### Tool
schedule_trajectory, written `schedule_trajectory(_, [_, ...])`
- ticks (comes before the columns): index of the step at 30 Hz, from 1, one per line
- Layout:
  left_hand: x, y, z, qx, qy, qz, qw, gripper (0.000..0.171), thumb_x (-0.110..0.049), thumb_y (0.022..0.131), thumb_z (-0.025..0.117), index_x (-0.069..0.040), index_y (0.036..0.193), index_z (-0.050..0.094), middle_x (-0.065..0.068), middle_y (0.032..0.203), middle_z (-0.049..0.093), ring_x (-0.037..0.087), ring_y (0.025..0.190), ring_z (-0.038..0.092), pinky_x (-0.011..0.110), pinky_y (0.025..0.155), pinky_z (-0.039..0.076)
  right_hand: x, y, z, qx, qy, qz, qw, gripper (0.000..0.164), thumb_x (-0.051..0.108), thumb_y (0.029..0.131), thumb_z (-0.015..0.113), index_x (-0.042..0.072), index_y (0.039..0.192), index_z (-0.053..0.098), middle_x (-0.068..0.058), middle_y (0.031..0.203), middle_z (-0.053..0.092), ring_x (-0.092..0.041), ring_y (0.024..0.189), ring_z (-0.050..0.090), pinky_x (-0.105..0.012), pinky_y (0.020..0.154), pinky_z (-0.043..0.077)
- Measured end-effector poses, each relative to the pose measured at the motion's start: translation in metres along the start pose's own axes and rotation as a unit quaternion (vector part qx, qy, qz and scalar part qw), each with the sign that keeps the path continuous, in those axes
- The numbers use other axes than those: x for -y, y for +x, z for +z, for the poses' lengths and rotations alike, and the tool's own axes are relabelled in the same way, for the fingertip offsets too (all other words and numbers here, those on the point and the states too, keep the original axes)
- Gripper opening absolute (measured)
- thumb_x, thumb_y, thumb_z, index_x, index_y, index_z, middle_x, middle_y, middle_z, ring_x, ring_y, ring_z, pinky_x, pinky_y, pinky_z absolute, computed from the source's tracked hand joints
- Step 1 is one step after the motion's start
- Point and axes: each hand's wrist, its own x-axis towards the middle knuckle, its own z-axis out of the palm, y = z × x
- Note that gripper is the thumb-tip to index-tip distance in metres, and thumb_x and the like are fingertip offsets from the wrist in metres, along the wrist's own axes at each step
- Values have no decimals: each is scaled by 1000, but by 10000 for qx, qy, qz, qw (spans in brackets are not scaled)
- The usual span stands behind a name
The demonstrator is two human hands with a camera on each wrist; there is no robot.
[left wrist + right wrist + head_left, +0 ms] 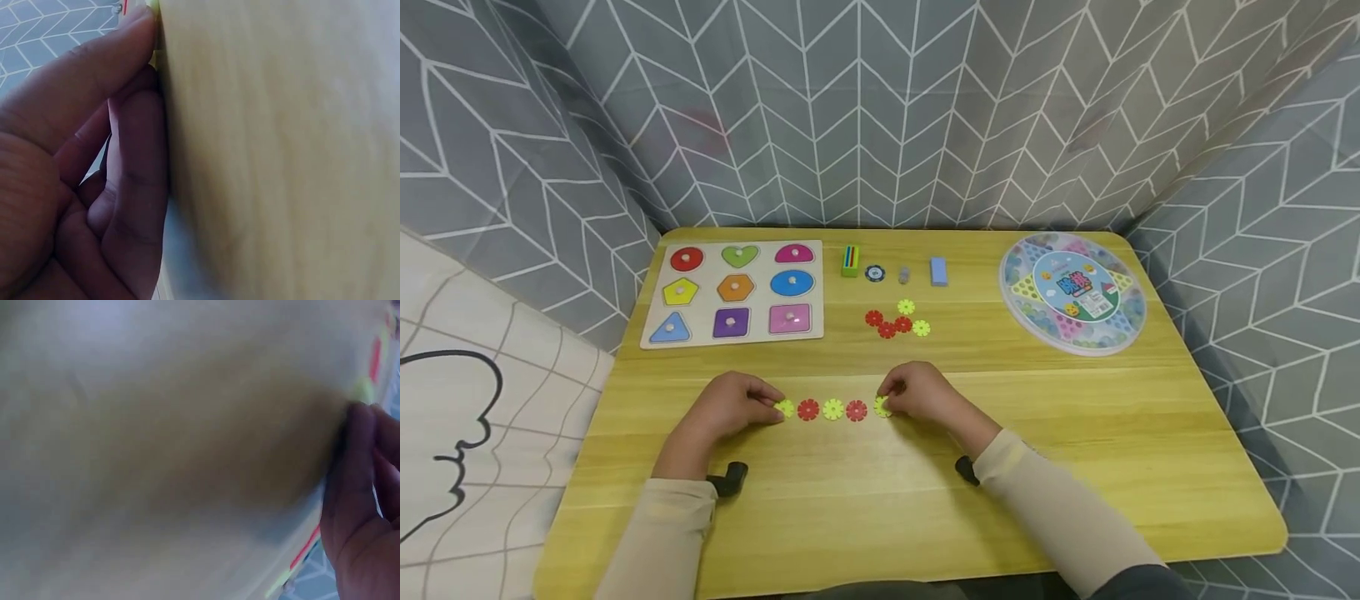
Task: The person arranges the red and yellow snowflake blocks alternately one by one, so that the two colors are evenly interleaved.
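Observation:
Across the table runs a row of small toothed snowflake discs, yellow and red by turns. At its left end my left hand point(733, 406) pinches a yellow snowflake disc point(785, 408) between thumb and finger. My right hand point(921, 390) pinches another yellow snowflake disc point(882, 407) at the right end. Between them lie a red disc point(808, 409), a yellow disc point(833, 409) and a second red disc point(856, 411). In the left wrist view, the left hand point(94, 156) hides most of its disc. The right hand point(362, 494) touches a blurred yellow edge in the right wrist view.
Beyond the row lies a loose group of red discs point(887, 330) and yellow discs point(921, 328). A shape puzzle board point(737, 333) is at back left, a round game box point(1075, 333) at back right. A green box point(850, 261), chip point(875, 273) and blue block point(938, 272) lie behind.

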Motion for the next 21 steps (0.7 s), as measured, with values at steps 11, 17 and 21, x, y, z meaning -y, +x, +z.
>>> schedule_trajectory(11, [4,2,1,-32,-24,46,10000,23,-22,83,90,-12,102,82,-2,91,72,21,87,59,41,83,50,-2,8,-1,-580,-727,-124,9956,7,10,89,81,10,86,74,4,81,67,-13,77,60,-31,75,52])
schedule_trajectory(17, [3,2,0,-8,-37,22,10000,23,-22,83,90,-12,102,82,-2,90,71,22,87,59,41,84,50,-7,40,-41,-1097,-1183,139,9868,27,19,97,74,1,117,74,-9,98,69,-24,91,63,-40,84,52])
schedule_trajectory(21, [1,2,0,6,-103,-20,9999,24,-21,82,90,-12,103,82,-2,91,72,22,89,60,44,87,50,-3,58,-49,-1206,-1952,67,9733,40,24,97,76,1,129,70,-14,105,66,-27,93,60,-43,86,50])
